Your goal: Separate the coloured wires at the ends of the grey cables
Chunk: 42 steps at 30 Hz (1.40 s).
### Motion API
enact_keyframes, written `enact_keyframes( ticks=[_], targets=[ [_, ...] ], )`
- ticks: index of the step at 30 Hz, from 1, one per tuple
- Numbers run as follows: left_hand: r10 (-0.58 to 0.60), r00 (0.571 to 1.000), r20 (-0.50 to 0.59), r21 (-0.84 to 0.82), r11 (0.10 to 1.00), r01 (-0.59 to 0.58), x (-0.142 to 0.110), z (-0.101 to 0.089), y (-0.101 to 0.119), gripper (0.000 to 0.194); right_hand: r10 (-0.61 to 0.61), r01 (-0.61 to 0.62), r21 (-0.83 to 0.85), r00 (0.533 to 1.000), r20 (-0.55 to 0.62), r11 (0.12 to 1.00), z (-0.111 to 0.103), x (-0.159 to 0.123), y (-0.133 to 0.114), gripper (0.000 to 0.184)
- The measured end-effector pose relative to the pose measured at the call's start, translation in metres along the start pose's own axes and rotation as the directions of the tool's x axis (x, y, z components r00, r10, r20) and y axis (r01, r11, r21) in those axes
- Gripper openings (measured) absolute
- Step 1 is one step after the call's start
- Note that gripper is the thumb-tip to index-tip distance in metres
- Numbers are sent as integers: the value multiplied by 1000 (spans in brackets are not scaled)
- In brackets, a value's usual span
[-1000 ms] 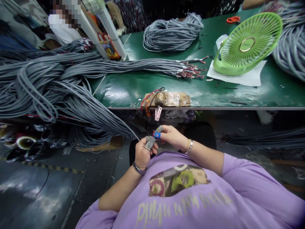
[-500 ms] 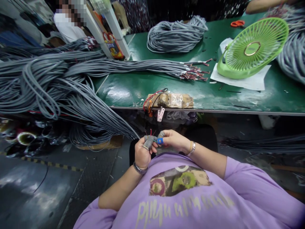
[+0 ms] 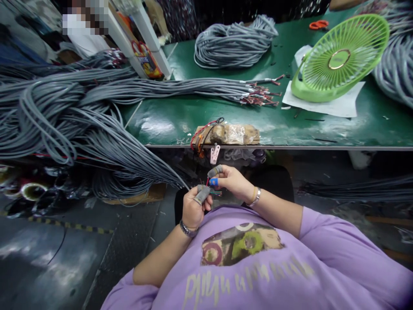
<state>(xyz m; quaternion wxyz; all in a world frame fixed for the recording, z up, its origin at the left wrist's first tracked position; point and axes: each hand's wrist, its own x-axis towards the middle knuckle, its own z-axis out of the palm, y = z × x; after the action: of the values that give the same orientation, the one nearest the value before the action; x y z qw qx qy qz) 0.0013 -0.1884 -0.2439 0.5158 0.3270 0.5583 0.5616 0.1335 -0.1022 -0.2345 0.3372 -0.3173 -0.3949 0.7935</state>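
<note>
A: Your left hand (image 3: 195, 206) is below the near edge of the counter (image 3: 277, 129), thumb and fingers pressed together with grey wrapping on them. What is in it?

B: You are pinching a cable end there, and its thin loose wires (image 3: 216, 193) stick out to the right of your fingers. A red wire (image 3: 207, 181) stands up just above them.

A: And your right hand (image 3: 235, 183)?

B: It is just to the right, with its thumb and a finger curled towards each other at that red wire. The thumb is wrapped in blue, the finger in grey. I cannot tell whether they close on the wire.

A: What is around you?

B: On your left lies a big heap of grey cables (image 3: 48, 112). A row of cables (image 3: 167, 89) reaches across the counter, its reddish ends pointing right. Beyond it is a thick coil (image 3: 234, 45).

A: Nearer you?

B: A wooden strip (image 3: 248, 134) lies along the near edge, with a pale pink clip (image 3: 214, 154) hanging just below. To the right, a green fan (image 3: 338, 59) stands on white paper (image 3: 350, 105), and orange scissors (image 3: 318, 25) lie farther back. A person in white (image 3: 87, 41) is at the far left.
</note>
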Motion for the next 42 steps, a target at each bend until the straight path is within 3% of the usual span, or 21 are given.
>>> enact_keyframes(
  ticks=[7,14,19,24,29,35,42],
  targets=[
    [6,1000,6,42,999,-7,0,0,-2,28,62,-63,35,998,22,997,2,-4,-5,41],
    [23,999,-49,23,999,-22,0,2,-2,29,17,-16,28,999,-34,999,5,-2,4,35],
    [-7,998,-56,-52,999,5,2,1,5,29,53,-37,143,993,-108,989,-3,3,2,28],
    [-103,994,31,-111,988,106,4,4,22,34,107,-70,215,980,-166,974,-17,15,-12,30],
    [-177,969,174,-119,973,199,10,15,35,35,158,-147,150,985,-66,978,-15,31,-29,48],
    [-224,926,303,-213,931,295,30,26,46,29,32,-32,189,999,5,981,-8,43,-28,46],
    [-276,896,349,-221,904,365,40,26,46,21,-37,55,313,997,-61,948,1,44,-21,46]
  ],
)
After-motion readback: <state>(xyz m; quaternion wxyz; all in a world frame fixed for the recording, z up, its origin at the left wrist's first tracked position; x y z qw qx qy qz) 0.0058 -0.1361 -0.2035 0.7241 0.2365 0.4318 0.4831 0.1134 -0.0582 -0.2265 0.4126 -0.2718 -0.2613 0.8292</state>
